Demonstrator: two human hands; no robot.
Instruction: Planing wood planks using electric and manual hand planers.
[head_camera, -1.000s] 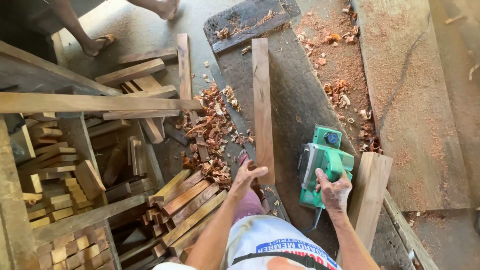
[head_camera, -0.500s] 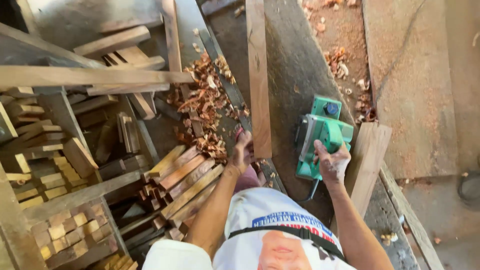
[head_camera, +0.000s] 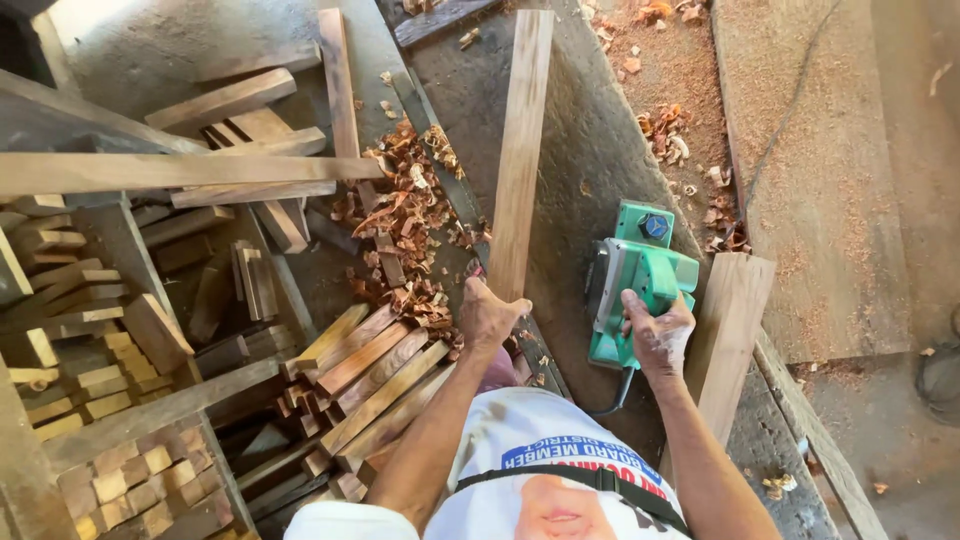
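My left hand (head_camera: 490, 315) is closed over the near end of the long plank (head_camera: 520, 150), fingers hooked on its end and thumb spread toward 9 o'clock. The plank lies flat on the dark counter (head_camera: 580, 190) and runs away from that hand toward 12 o'clock, its far end near the top edge of view.

My right hand (head_camera: 655, 335) is wrapped tight around the rear handle of the green electric planer (head_camera: 635, 280). The planer rests on the counter at 3 o'clock of the plank's near end, near it but not touching; its cord drops toward 6 o'clock.

Judgement on the step in hand: the plank should be held square and kept from sliding, with the left hand clear of the planer's path before the sole is set down. The sole should meet the wood flat, pressure even, cord trailing behind.

Other findings: 1 shorter board (head_camera: 730, 330) lies at 3 o'clock of the planer, overhanging the counter edge. Reddish shavings (head_camera: 410, 220) are heaped at 10 o'clock of the left hand. Stacked offcuts (head_camera: 370, 380) sit below at 8 o'clock.
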